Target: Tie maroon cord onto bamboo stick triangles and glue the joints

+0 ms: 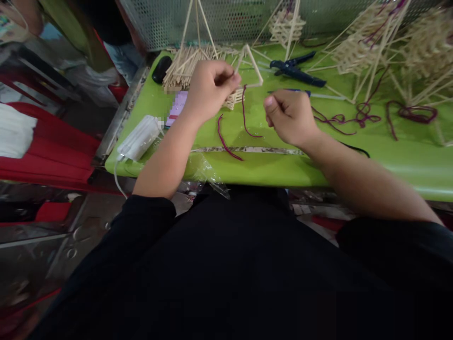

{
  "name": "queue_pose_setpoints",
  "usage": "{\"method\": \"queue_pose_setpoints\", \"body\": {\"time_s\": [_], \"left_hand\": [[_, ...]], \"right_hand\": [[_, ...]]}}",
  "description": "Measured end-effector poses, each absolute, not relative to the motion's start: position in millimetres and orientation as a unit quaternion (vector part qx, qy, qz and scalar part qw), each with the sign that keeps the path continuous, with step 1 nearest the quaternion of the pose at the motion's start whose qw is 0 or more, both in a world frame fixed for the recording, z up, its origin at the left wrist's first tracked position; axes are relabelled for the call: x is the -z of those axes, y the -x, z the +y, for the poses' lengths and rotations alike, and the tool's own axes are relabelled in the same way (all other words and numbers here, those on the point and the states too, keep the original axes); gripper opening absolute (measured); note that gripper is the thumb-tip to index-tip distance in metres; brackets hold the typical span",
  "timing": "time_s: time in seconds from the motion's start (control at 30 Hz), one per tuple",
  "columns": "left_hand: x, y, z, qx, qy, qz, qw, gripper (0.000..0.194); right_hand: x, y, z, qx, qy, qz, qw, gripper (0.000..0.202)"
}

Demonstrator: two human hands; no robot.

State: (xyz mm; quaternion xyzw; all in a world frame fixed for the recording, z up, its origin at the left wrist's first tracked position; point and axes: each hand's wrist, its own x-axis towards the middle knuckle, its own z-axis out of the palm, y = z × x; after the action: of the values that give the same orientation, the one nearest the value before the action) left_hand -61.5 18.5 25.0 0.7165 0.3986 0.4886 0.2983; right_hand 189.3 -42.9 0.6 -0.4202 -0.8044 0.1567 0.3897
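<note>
My left hand (212, 87) is pinched at the corner of a small frame of pale sticks (255, 66), above a little stack of short sticks (233, 100). A dark red string (244, 113) hangs down beside the frame onto the green table (283, 167). To the right, my right hand (290, 113) is closed, thumb pressed against the curled fingers; what it grips, if anything, is too small to make out. Between the hands and the table's front edge lies a loose piece of red string (226, 141).
Behind are a pile of sticks (184, 63), dark blue cutters (297, 71) and a blue pen (292, 91). Stick structures (364, 47) with red strings stand at the right. A phone (177, 106) and a white power strip (141, 137) lie left. A person stands back left.
</note>
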Motion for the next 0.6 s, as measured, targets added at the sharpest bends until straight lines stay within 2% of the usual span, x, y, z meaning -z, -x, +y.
{"method": "queue_pose_setpoints", "body": {"time_s": [0.13, 0.23, 0.4, 0.53, 0.6], "left_hand": [[-32.4, 61.4, 18.1, -0.54, -0.657, 0.413, 0.326, 0.033], [-29.1, 58.9, 20.6, -0.552, -0.642, 0.419, 0.327, 0.035], [-24.9, 55.8, 20.7, -0.568, -0.636, 0.405, 0.331, 0.032], [-29.4, 53.8, 13.7, -0.583, -0.603, 0.388, 0.383, 0.032], [-30.4, 54.5, 10.9, -0.572, -0.588, 0.369, 0.436, 0.031]], "right_hand": [[3.6, -169.5, -66.0, -0.127, 0.387, -0.889, 0.211, 0.034], [12.6, -153.4, -77.6, -0.094, 0.353, -0.92, 0.139, 0.025], [20.7, -148.1, -75.1, -0.133, 0.361, -0.906, 0.173, 0.02], [14.4, -158.1, -65.4, -0.268, 0.373, -0.843, 0.279, 0.012], [9.3, -164.0, -61.2, -0.333, 0.366, -0.81, 0.315, 0.024]]}}
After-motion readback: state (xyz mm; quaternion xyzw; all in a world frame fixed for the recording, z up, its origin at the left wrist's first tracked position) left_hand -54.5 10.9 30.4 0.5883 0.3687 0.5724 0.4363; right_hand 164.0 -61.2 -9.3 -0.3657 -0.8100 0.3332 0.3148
